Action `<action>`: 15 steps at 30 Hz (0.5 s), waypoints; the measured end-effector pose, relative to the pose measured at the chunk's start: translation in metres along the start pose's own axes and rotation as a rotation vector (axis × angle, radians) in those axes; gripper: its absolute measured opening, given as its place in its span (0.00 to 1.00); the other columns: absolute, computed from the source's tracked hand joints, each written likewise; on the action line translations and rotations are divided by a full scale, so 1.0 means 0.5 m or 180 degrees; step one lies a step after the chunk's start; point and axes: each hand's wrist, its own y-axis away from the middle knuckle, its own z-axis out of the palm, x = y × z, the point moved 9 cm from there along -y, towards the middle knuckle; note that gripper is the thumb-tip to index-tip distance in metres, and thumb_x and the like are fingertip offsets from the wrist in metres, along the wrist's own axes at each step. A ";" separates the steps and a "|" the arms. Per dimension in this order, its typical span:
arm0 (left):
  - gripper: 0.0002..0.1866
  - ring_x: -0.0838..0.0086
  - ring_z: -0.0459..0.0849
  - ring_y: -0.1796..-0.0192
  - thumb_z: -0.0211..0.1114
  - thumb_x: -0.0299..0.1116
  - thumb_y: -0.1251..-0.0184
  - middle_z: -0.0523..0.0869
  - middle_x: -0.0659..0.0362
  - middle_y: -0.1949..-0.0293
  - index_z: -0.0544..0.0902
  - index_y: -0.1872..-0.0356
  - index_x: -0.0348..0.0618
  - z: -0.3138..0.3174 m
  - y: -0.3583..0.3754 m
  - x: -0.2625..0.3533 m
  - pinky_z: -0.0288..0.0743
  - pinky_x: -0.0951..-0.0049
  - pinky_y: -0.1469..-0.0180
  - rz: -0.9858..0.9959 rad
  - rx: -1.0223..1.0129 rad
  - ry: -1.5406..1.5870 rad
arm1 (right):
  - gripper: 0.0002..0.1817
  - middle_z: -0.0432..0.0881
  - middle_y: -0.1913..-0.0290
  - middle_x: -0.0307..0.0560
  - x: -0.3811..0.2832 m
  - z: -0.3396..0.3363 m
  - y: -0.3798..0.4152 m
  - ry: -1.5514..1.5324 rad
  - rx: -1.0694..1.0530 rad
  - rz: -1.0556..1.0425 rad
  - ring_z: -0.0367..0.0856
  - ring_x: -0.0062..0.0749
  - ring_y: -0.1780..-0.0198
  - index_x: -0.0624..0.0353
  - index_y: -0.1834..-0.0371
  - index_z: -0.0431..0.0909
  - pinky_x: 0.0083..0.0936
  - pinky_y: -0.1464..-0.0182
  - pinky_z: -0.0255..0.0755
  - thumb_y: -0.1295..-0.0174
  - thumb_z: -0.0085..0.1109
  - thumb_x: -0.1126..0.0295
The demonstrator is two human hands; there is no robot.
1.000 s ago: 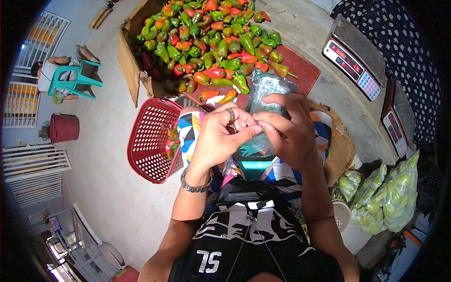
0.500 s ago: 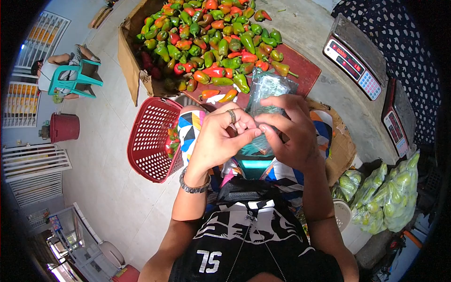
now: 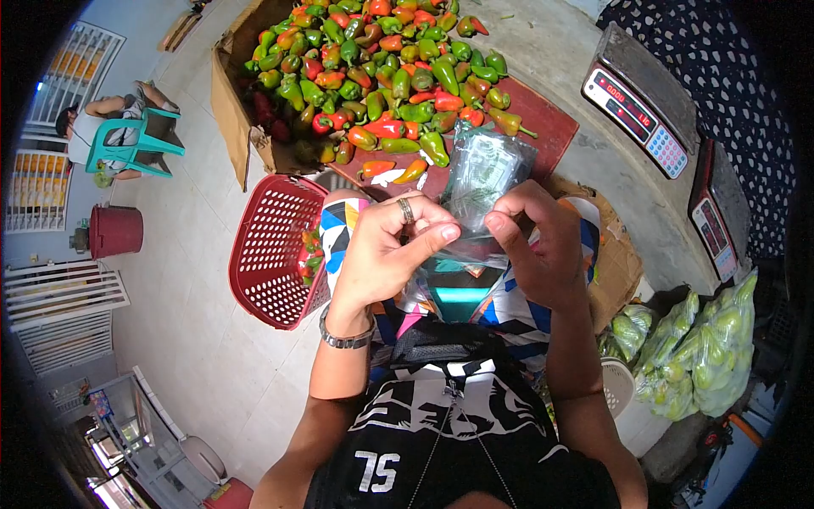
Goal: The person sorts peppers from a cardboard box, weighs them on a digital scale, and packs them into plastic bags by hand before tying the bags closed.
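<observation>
Both hands are raised over my lap, a short gap apart. My left hand (image 3: 398,246), with a ring and a wrist bracelet, pinches the edge of a thin clear plastic bag (image 3: 466,253). Opposite it, my right hand (image 3: 538,242) is curled with thumb and finger pressed together on the same film, as far as can be seen. Just beyond the fingers lies a stack of clear plastic bags (image 3: 487,170) on the red board (image 3: 547,119). Red and green peppers (image 3: 386,76) are heaped behind it, partly inside a cardboard box (image 3: 229,110).
A red perforated basket (image 3: 275,254) with some peppers stands at the left. Two digital scales (image 3: 636,102) (image 3: 721,212) rest on the concrete ledge at the right, above bags of green produce (image 3: 699,356). A person (image 3: 106,123) sits on a green chair (image 3: 140,140) at the far left.
My hands have moved apart, opening a gap between the fingertips with film stretched below them. The stack of bags beyond is now less covered by my right hand.
</observation>
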 end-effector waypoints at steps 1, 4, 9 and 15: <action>0.08 0.85 0.79 0.63 0.77 0.30 0.28 0.85 0.67 0.67 0.87 0.64 0.38 0.000 0.001 0.001 0.72 0.80 0.59 -0.0041 -0.0031 -0.0058 | 0.08 0.85 0.66 0.47 0.001 0.000 0.000 0.0063 0.0032 -0.0095 0.85 0.42 0.64 0.61 0.62 0.82 0.36 0.60 0.77 0.30 0.68 0.67; 0.08 0.87 0.71 0.68 0.77 0.30 0.28 0.79 0.71 0.71 0.88 0.64 0.37 0.001 0.003 -0.006 0.65 0.80 0.65 0.0037 0.0098 0.0193 | 0.10 0.87 0.64 0.46 0.016 0.007 0.003 -0.0179 0.0035 0.0135 0.86 0.38 0.63 0.62 0.62 0.82 0.36 0.58 0.78 0.30 0.70 0.66; 0.12 0.88 0.70 0.69 0.79 0.29 0.30 0.79 0.72 0.72 0.85 0.71 0.39 0.002 0.001 0.004 0.64 0.80 0.66 0.0151 0.0296 0.0235 | 0.11 0.88 0.64 0.40 0.045 0.062 0.017 -0.1434 -0.0229 0.0647 0.83 0.21 0.63 0.64 0.62 0.84 0.29 0.58 0.77 0.30 0.71 0.66; 0.13 0.88 0.71 0.69 0.82 0.27 0.34 0.79 0.71 0.73 0.84 0.73 0.40 -0.003 0.002 -0.003 0.64 0.81 0.66 0.0270 0.0430 0.0329 | 0.09 0.85 0.69 0.34 0.076 0.070 0.030 -0.1487 -0.0249 0.1182 0.78 0.13 0.64 0.64 0.64 0.85 0.21 0.59 0.75 0.29 0.70 0.68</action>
